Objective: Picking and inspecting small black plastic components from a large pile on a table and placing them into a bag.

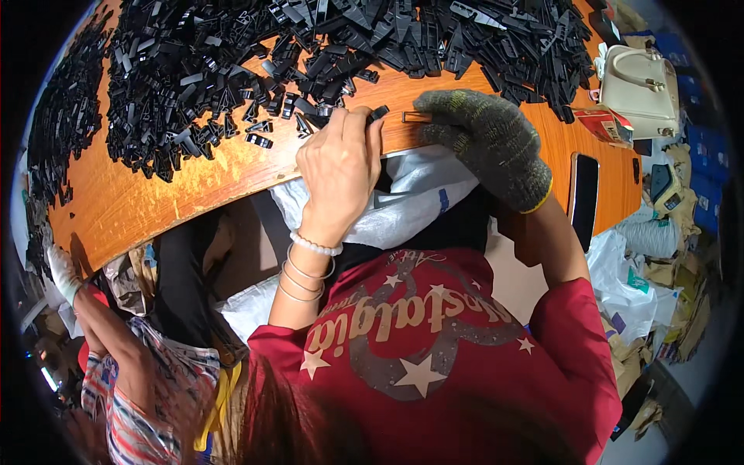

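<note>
My left hand (338, 167), bare with bracelets at the wrist, pinches a small black plastic clip part (377, 114) between thumb and fingers above the table edge. In a dark knitted glove, my right hand (490, 139) is closed to the right of it. From its fingertips a thin bent metal wire piece (412, 117) sticks out toward the clip part. The two pieces are apart. Just beyond my left hand lie several loose black clip parts (260, 141), at the near edge of a heap (194, 85). A second heap of longer black pieces (434, 35) lies farther back.
The orange wooden table (178, 198) has a worn near edge. A phone (583, 190), a red packet (604, 125) and a cream handbag (639, 89) are at the right. White sacking (411, 201) covers my lap. At the left, another person's gloved hand (63, 267) is near the table.
</note>
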{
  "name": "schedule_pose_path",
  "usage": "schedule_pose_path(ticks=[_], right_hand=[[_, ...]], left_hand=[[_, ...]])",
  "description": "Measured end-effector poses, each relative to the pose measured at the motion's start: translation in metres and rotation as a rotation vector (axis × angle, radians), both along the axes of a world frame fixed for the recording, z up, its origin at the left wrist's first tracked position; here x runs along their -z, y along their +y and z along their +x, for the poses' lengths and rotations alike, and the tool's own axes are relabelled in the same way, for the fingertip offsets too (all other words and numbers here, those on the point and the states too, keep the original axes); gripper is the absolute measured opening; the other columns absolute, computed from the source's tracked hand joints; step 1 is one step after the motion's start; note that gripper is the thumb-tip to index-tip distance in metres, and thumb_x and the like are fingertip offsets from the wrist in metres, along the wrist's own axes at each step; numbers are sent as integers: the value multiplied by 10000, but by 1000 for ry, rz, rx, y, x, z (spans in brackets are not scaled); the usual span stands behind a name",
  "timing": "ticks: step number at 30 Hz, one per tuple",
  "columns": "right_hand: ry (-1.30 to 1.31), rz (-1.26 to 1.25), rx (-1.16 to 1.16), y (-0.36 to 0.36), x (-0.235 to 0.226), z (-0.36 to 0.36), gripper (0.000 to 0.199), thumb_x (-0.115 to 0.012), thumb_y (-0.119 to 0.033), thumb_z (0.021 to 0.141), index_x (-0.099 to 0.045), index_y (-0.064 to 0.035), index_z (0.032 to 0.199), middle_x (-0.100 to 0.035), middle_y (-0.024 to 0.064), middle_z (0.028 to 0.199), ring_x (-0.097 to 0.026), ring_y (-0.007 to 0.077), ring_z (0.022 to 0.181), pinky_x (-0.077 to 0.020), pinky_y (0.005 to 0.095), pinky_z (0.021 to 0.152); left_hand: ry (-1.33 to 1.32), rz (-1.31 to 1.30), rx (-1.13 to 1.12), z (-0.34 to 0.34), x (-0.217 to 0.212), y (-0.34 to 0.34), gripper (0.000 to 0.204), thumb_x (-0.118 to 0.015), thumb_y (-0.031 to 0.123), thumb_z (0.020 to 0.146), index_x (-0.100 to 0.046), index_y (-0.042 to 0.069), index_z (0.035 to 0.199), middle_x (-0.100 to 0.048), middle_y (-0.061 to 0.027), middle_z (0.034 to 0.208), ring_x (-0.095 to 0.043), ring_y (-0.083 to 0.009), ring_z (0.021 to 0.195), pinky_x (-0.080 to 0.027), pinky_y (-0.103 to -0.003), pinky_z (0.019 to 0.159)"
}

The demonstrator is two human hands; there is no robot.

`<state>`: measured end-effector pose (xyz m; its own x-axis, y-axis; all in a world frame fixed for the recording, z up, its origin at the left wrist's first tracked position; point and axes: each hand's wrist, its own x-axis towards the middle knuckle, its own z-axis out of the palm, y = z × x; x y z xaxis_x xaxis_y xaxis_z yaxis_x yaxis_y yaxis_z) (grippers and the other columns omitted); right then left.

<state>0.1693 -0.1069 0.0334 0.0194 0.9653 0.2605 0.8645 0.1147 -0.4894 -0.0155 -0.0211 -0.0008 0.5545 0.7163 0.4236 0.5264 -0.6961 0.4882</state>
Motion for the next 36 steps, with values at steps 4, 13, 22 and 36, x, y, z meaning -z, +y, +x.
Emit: schedule_pose_path(ticks=[4,13,22,36], right_hand=[[-12,7,-83,8,5,7,409,-705,-292,811,-622,-164,1191,-665,48,1000,-642,228,821,-508,348,696],[-215,-202,-314,12,15,29,368,-558,-225,921,-551,-121,1274,-588,65,1192,-576,249,1060,-463,399,900],[-632,-557,-304,51,-52,-17,392,-579,-307,894,-588,-92,1222,-637,103,1133,-619,248,1014,-490,360,848],[-327,-561,-257,58,-33,-22,311,-602,-301,885,-645,-110,1128,-675,113,1019,-658,269,906,-517,371,746]], left_hand=[[-35,-68,108,-7,-3,4,135,-673,109,826,-596,34,907,-549,-117,745,-585,-309,598,-448,-395,537],[-24,-75,188,-8,-3,8,149,-665,70,802,-572,40,914,-521,-110,740,-579,-304,633,-449,-396,558],[-86,-65,221,-10,6,9,188,-651,39,781,-582,27,955,-517,-93,758,-572,-271,661,-448,-367,588],[-141,-65,278,-8,16,11,286,-583,14,710,-581,13,996,-491,-85,751,-559,-241,631,-432,-343,570]])
